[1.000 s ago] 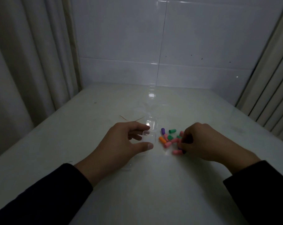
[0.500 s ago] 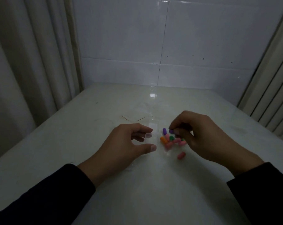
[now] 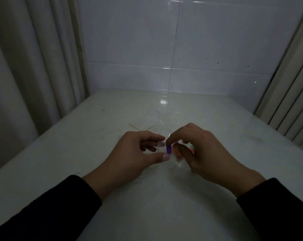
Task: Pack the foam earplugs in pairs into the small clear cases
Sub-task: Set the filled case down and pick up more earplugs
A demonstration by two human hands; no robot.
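Earplugs (image 3: 190, 150) lie mostly hidden behind right hand (image 3: 204, 150) pinching purple earplug (image 3: 168, 149).

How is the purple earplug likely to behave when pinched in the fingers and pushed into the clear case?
The purple earplug is probably soft and squashy, since the task calls it foam. It looks very light: the right hand lifts it by a fingertip pinch. Its rounded cylinder shape may roll if dropped beside the clear case.

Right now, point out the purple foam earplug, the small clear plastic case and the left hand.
purple foam earplug (image 3: 168, 149), head view, middle of its body.
small clear plastic case (image 3: 161, 147), head view, its front wall.
left hand (image 3: 132, 156), head view, back of hand.
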